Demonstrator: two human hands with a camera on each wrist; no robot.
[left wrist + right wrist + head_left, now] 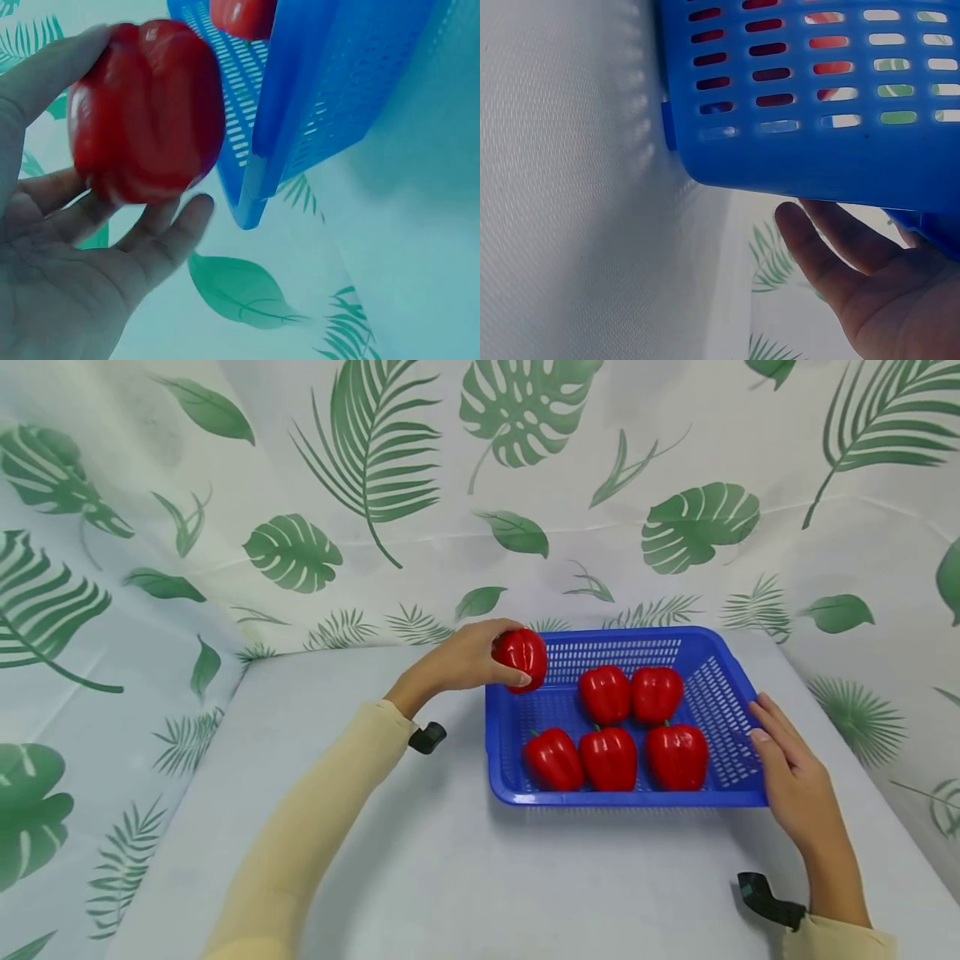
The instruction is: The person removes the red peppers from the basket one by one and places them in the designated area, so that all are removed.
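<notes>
The red bell pepper (522, 658) is glossy and blocky, with a deep groove between its lobes and pale highlights on its deep red skin. The left hand (472, 656) grips it between thumb and fingers at the far left corner of the blue basket (637, 797), though whether it touches the rim I cannot tell. Inside the slotted walls sit five other peppers (609, 760) (two behind, three in front, some showing green stem tips), with basket floor visible between the left wall and the back pair. The right hand (798, 777) rests at the right rim, fingers nearly straight. The pale surface (525, 885) stretches widely to the left and toward the viewer, crossed by the left sleeve (322, 827); behind the basket, the leaf-printed cloth (585, 535) rises close to its far edge, and on the right only a narrower strip remains.
</notes>
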